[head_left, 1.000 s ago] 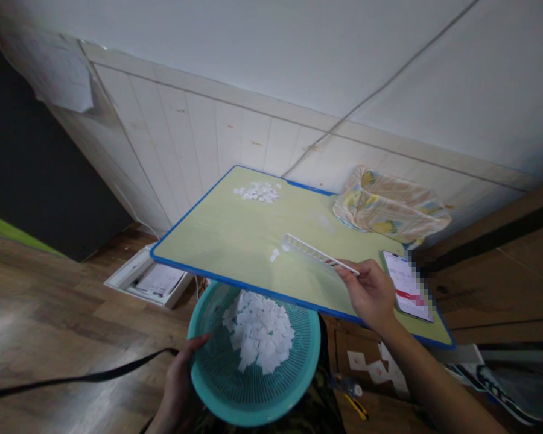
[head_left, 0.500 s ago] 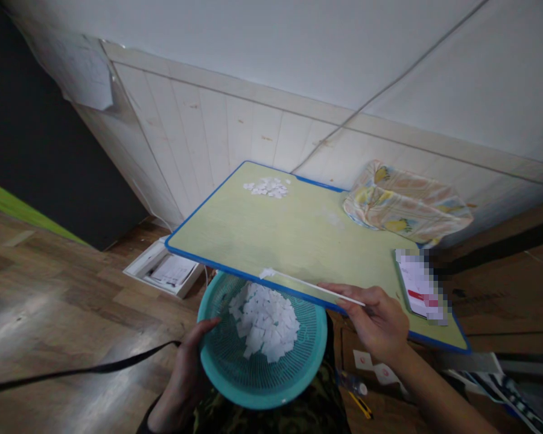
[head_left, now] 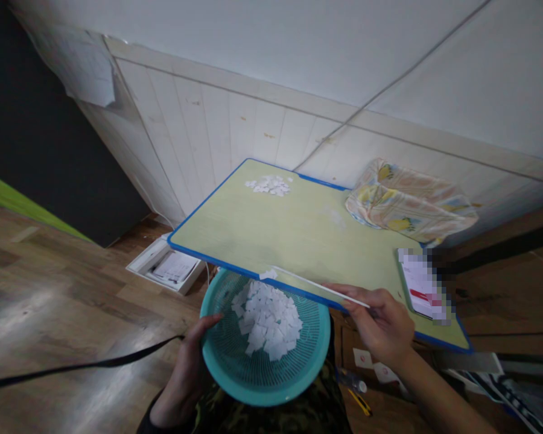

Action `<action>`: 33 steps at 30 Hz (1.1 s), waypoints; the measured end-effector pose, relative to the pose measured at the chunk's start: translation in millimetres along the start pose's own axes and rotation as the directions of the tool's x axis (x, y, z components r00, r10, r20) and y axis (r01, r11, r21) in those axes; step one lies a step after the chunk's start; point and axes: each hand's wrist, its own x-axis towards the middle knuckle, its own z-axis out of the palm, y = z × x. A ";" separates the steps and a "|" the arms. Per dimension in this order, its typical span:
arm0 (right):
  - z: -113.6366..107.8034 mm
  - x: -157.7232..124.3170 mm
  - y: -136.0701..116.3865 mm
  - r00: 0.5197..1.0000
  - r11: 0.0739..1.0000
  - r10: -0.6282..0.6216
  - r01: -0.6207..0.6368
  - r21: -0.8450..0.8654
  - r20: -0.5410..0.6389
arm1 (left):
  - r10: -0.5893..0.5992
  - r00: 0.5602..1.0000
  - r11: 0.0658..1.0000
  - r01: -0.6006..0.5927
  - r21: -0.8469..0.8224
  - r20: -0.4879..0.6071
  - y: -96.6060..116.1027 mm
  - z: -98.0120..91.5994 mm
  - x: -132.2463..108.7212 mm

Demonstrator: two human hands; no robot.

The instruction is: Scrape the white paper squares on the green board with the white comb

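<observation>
Holding the left rim of the teal basket (head_left: 261,395), your left hand (head_left: 193,352) curls with its thumb inside, its other fingers hidden. Further right, white paper pieces (head_left: 271,322) heap inside; above them, scraps (head_left: 268,275) lie at the edge of the table (head_left: 226,223), by the white strip's (head_left: 303,279) far tip. That strip slants leftward from your right hand (head_left: 384,324), the nearer of the 2, which pinches its other end.

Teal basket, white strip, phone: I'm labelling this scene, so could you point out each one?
Teal basket (head_left: 265,395): head view, on its near rim.
White strip (head_left: 304,281): head view, partway along its long edge.
Phone (head_left: 414,278): head view, on its screen.
</observation>
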 end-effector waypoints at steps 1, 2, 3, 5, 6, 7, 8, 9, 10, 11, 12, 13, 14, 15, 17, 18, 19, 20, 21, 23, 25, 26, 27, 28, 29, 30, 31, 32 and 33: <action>0.3 -0.3 -1.7 1.000 1.000 -0.013 0.013 0.011 0.011 | 0.007 1.000 1.000 -0.007 -0.001 0.002 0.1 -0.3 0.3; 0.6 -0.5 -3.6 1.000 1.000 -0.022 0.022 0.021 0.015 | 0.011 1.000 1.000 -0.011 -0.001 0.006 0.1 -0.7 0.7; 0.8 -0.7 -5.6 1.000 0.999 -0.023 0.023 0.024 0.018 | 0.012 1.000 1.000 -0.012 0.001 0.011 0.2 -1.2 1.0; 1.0 -0.9 -9.2 1.000 1.000 -0.017 0.016 0.022 0.020 | 0.015 1.000 1.000 -0.015 0.006 0.022 0.1 -2.8 1.7; 1.0 -0.9 -10.6 1.000 1.000 -0.017 0.016 0.024 0.024 | 0.017 1.000 1.000 -0.017 0.011 0.026 0.1 -3.9 2.0; 1.0 -0.8 -11.7 0.999 0.999 -0.022 0.021 0.029 0.027 | 0.016 1.000 1.000 -0.016 0.015 0.027 -0.1 -5.0 2.2; 0.8 -0.9 -12.5 0.999 0.999 -0.033 0.032 0.036 0.027 | 0.015 1.000 1.000 -0.015 0.017 0.026 -0.2 -6.1 2.3; 0.5 -1.1 -13.0 0.999 0.998 -0.038 0.037 0.046 0.028 | 0.013 1.000 1.000 -0.013 0.017 0.023 -0.4 -7.0 2.5; 0.1 -1.6 -13.2 0.999 0.998 -0.035 0.034 0.059 0.032 | 0.011 1.000 1.000 -0.012 0.018 0.021 -0.5 -7.7 2.8; -0.5 -2.2 -13.3 0.999 0.997 -0.022 0.019 0.072 0.038 | 0.009 1.000 1.000 -0.009 0.017 0.017 -0.6 -8.2 3.1; -1.1 -3.0 -13.3 0.999 0.997 -0.001 -0.002 0.081 0.040 | 0.007 1.000 1.000 -0.007 0.017 0.015 -0.7 -8.4 3.4; -1.7 -3.9 -13.2 0.999 0.996 0.016 -0.020 0.086 0.038 | 0.010 1.000 1.000 -0.010 0.016 0.011 -0.7 -8.4 3.8; -2.2 -4.7 -12.9 0.999 0.996 0.029 -0.032 0.086 0.032 | 0.014 1.000 1.000 -0.014 0.016 0.011 -0.6 -8.2 4.2; -2.5 -5.3 -12.5 0.999 0.996 0.034 -0.035 0.080 0.018 | 0.018 1.000 1.000 -0.018 0.015 0.010 -0.5 -8.0 4.4; -2.3 -5.4 -11.3 0.999 0.998 0.029 -0.028 0.057 -0.022 | 0.022 1.000 1.000 -0.022 0.013 0.012 -0.3 -7.5 4.4; -1.7 -4.9 -10.3 0.998 0.999 0.026 -0.024 0.037 -0.052 | 0.022 1.000 1.000 -0.022 0.015 0.015 -0.2 -7.4 4.2; -0.9 -4.0 -9.2 0.996 1.000 0.019 -0.019 0.004 -0.090 | 0.021 1.000 1.000 -0.021 0.018 0.017 -0.1 -7.3 3.8; 0.3 -2.9 -7.9 0.992 0.999 0.004 -0.010 -0.049 -0.126 | 0.022 1.000 1.000 -0.022 0.021 0.022 0.0 -7.2 3.3; 1.6 -1.6 -6.6 0.989 0.993 -0.018 0.001 -0.119 -0.148 | 0.025 0.999 0.999 -0.025 0.023 0.026 0.0 -7.2 2.8; 4.5 1.0 -4.2 0.987 0.966 -0.072 0.034 -0.255 -0.140 | 0.028 0.999 0.999 -0.029 0.024 0.034 0.0 -7.2 2.3; 7.6 3.3 -1.7 0.990 0.941 -0.115 0.083 -0.329 -0.080 | 0.021 1.000 1.000 -0.021 0.022 0.022 -0.3 -7.0 2.5; 9.2 4.5 -0.3 0.989 0.931 -0.136 0.110 -0.347 -0.053 | 0.012 1.000 1.000 -0.012 0.023 0.011 -0.5 -6.7 2.9; 10.8 5.9 1.3 0.986 0.922 -0.163 0.142 -0.359 -0.029 | 0.004 1.000 1.000 -0.004 0.024 0.002 -0.7 -6.5 3.3; 12.6 7.9 3.2 0.982 0.912 -0.190 0.175 -0.372 -0.003 | 0.000 1.000 1.000 0.000 0.027 -0.006 -1.1 -6.2 3.8; 14.6 10.8 5.2 0.977 0.900 -0.209 0.206 -0.385 0.035 | -0.002 1.000 0.999 0.003 0.034 -0.011 -1.5 -6.1 4.4; 17.1 14.7 7.2 0.970 0.887 -0.229 0.245 -0.391 0.087 | -0.002 1.000 0.999 0.002 0.045 -0.011 -2.1 -6.1 5.0; 20.2 19.8 9.0 0.955 0.873 -0.255 0.295 -0.389 0.152 | 0.000 1.000 0.998 0.001 0.059 -0.012 -2.9 -6.1 5.5; 23.9 26.0 10.4 0.935 0.854 -0.276 0.346 -0.388 0.225 | -0.001 1.000 0.997 0.002 0.075 -0.011 -3.7 -6.3 5.9; 28.5 33.1 11.2 0.904 0.827 -0.309 0.409 -0.385 0.296 | -0.005 1.000 0.996 0.005 0.091 -0.007 -4.7 -6.4 6.1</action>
